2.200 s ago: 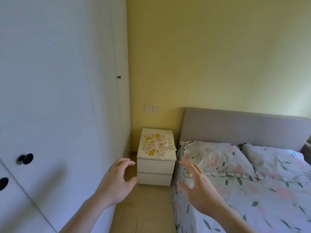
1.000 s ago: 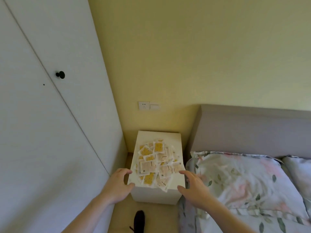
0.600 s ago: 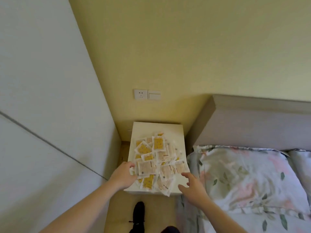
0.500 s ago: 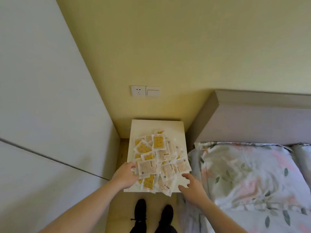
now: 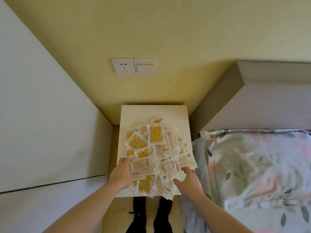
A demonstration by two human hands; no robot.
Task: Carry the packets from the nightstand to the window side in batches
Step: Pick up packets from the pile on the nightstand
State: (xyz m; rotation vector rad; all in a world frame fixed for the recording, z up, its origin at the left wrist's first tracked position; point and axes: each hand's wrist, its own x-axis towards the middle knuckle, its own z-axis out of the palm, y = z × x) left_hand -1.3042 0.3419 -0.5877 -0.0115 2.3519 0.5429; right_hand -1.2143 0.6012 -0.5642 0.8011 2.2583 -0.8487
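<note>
Packets lie in one loose overlapping heap on the nightstand, filling its middle and front; a few hang over the front edge and the front right corner, while the back strip by the wall stays bare. The heap runs longest from back to front, so it lies straight ahead of both hands, between them.

The left hand is at the front left edge, its grip on the side of a pale packet on top of the heap: fingers curl at that packet's left edge, though how firmly it pinches is hard to tell. The right hand hovers near the front right corner with fingers spread and relaxed, grasping nothing, its tips just at the heap's nearest packets. The left is the nearer to a hold; the right would need to close in from the opposite side to gather a batch.

Count: one nightstand, two hands, one heap. Packets overlap too much for an exact count; probably over twenty show, some yellow, some pale.
</note>
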